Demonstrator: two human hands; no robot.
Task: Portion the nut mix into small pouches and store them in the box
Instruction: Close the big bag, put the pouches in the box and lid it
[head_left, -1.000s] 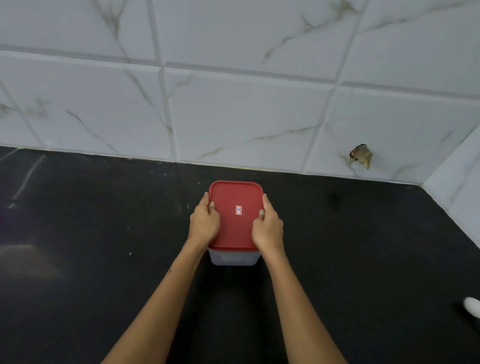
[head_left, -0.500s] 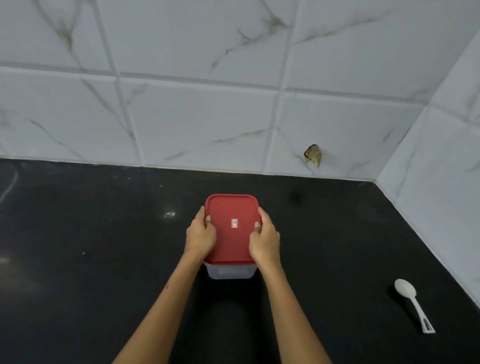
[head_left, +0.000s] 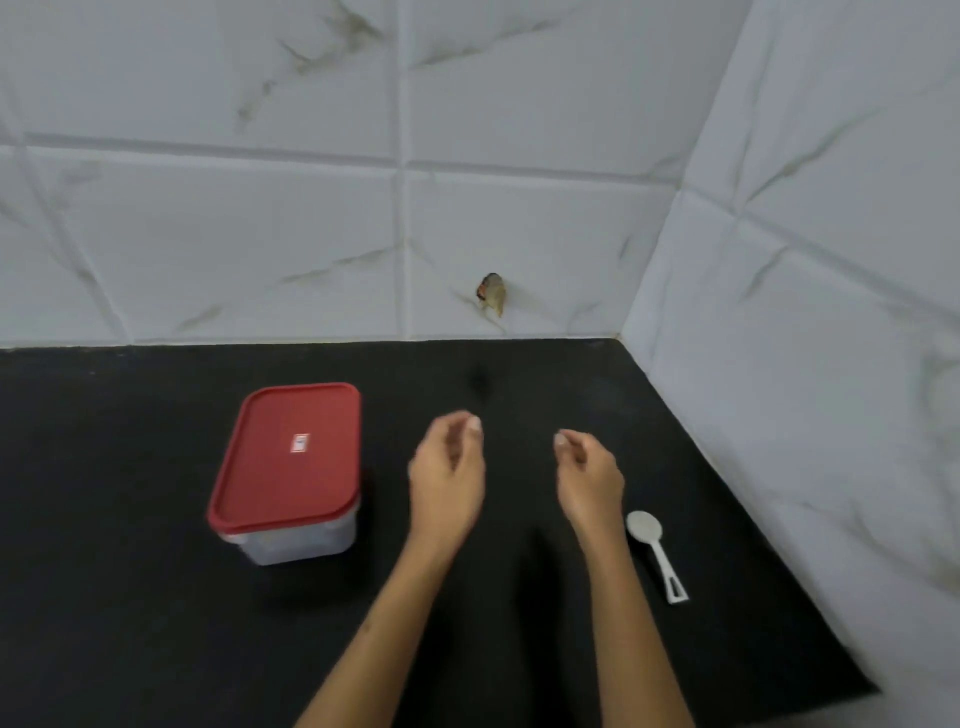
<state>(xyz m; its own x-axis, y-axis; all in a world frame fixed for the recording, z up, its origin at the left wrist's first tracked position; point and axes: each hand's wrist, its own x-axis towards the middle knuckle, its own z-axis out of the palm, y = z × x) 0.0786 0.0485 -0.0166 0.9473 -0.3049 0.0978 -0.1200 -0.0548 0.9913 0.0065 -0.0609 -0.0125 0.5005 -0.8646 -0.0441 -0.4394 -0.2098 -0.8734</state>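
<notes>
A clear plastic box (head_left: 293, 543) with a red lid (head_left: 291, 454) pressed on stands on the black counter (head_left: 104, 571), left of centre. Its contents are hidden. My left hand (head_left: 447, 478) hovers to the right of the box, apart from it, fingers loosely curled and holding nothing. My right hand (head_left: 589, 475) floats further right, also loosely curled and empty. A white plastic spoon (head_left: 655, 551) lies on the counter just right of my right wrist. No nut mix or pouches are in view.
White marble-look tiled walls meet in a corner at the back right (head_left: 631, 312). A broken spot in the tile (head_left: 491, 293) shows on the back wall. The counter's right edge runs along the side wall.
Both hands have let go of the box lid and moved to the right of the box. The view has swung right, bringing the spoon and the wall corner in.
</notes>
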